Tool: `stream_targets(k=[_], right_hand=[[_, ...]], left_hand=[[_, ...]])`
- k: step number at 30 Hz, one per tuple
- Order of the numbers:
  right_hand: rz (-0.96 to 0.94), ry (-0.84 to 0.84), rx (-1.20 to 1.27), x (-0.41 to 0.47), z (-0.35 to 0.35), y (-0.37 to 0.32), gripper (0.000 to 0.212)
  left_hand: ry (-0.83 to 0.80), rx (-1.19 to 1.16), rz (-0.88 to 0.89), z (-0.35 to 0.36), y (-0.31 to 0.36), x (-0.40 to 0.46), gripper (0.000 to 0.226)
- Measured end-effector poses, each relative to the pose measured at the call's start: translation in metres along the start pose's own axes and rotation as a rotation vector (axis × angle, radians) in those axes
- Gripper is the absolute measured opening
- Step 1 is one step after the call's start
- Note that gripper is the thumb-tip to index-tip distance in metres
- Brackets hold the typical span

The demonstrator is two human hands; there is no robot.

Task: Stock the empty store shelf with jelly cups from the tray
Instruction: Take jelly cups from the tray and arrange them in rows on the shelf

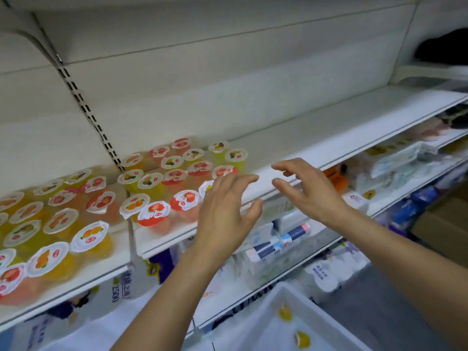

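The long white metal store shelf (316,138) carries sealed, foil-lidded red, orange and yellow jelly cups (157,173) packed in rows at its left end, so the bare right stretch is likely next to be filled. Below, at the near right, the white plastic tray (283,295) keeps a few yellow cups (285,312) within reach. The left hand (225,211) hovers with fingers spread by the nearest cups, perhaps squaring the row, though motion blur leaves contact unclear. The right hand (304,188) hangs loosely curled and empty over the shelf's front edge.
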State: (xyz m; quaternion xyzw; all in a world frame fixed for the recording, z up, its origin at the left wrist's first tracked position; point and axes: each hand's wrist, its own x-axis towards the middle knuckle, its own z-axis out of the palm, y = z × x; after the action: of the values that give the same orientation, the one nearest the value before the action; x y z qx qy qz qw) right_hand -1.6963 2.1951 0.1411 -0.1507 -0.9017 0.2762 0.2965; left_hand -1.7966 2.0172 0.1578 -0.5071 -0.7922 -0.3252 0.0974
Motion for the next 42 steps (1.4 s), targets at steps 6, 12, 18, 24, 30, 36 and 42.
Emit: stream_targets(k=[6, 12, 18, 24, 30, 36, 42], right_hand=[[0.142, -0.026, -0.025, -0.101, 0.017, 0.053, 0.034], [0.454, -0.309, 0.026, -0.222, 0.082, 0.128, 0.030], [0.596, -0.713, -0.155, -0.314, 0.161, 0.196, 0.044], [0.515, -0.920, -0.310, -0.330, 0.245, 0.248, 0.067], [0.354, -0.949, -0.516, -0.347, 0.297, 0.278, 0.063], [0.429, -0.837, -0.422, -0.372, 0.283, 0.271, 0.042], [0.625, -0.677, -0.196, -0.356, 0.230, 0.249, 0.036]], left_hand=[[-0.219, -0.099, 0.067, 0.073, 0.015, -0.057, 0.036], [-0.588, -0.222, -0.233, 0.185, -0.021, -0.136, 0.035], [-0.935, -0.251, -0.484, 0.304, -0.074, -0.194, 0.047], [-1.023, 0.087, -0.213, 0.412, -0.125, -0.204, 0.052], [-1.042, 0.630, 0.205, 0.471, -0.134, -0.218, 0.060], [-1.062, 0.766, 0.256, 0.469, -0.129, -0.217, 0.050], [-1.003, 0.319, -0.385, 0.424, -0.118, -0.211, 0.041]])
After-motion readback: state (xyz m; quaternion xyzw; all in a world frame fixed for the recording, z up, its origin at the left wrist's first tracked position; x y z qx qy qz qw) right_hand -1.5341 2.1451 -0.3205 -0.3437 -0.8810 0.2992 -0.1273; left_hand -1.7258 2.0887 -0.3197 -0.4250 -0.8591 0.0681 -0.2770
